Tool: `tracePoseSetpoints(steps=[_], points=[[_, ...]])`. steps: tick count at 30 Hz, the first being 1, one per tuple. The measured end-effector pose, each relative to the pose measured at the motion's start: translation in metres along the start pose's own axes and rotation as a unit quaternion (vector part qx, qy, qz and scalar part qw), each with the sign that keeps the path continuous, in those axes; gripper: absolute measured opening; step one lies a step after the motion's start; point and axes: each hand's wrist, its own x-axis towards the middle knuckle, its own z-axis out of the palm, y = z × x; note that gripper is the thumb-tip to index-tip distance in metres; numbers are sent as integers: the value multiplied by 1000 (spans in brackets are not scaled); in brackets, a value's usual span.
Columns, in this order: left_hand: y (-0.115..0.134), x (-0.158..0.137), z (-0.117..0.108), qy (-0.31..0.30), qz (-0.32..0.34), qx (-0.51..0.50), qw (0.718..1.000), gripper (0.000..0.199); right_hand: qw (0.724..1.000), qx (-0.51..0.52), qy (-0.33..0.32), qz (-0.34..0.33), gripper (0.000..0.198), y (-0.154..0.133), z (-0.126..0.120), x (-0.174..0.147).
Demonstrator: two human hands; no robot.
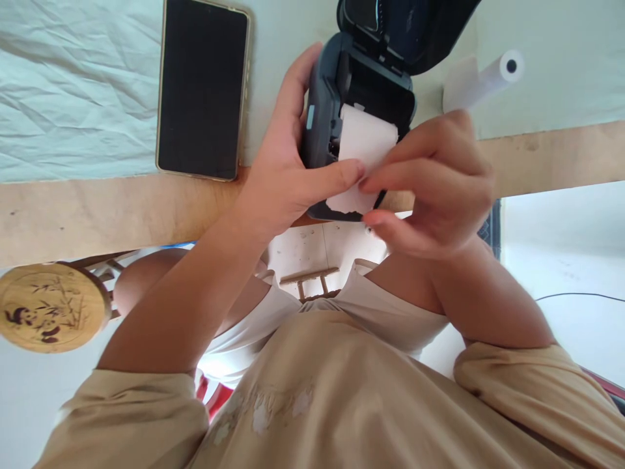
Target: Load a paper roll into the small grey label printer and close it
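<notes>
A dark portable label printer (319,124) is held over the table's front edge with its black lid (432,32) swung open. A strip of white paper (368,133) comes out of its compartment and hangs over the front, its end torn unevenly. My left hand (280,159) grips the printer's left side, with the thumb pressing on the paper. At the paper's right edge, my right hand (434,182) has its fingers bent and thumb close to the fingertips, apparently pinching the strip. The right fingers cover part of the printer's right side.
A tablet or large phone (202,91) with a dark screen lies left of the printer. To the right is a white paper roll (483,81), partly unrolled, on the pale green cloth (73,85). The wooden table edge (97,212) runs across. A round stool (53,306) stands lower left.
</notes>
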Motion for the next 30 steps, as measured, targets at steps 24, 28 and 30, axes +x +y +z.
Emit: tracePoseSetpoints(steps=[24,28,30], points=[[25,16,30,163,-48,62,983,61,922,276,-26,269,64,13,8,6],[19,9,28,159,-62,32,985,56,930,265,-79,243,76,13,10,6],[15,5,26,153,-63,24,986,54,927,272,-85,243,76,14,9,7]])
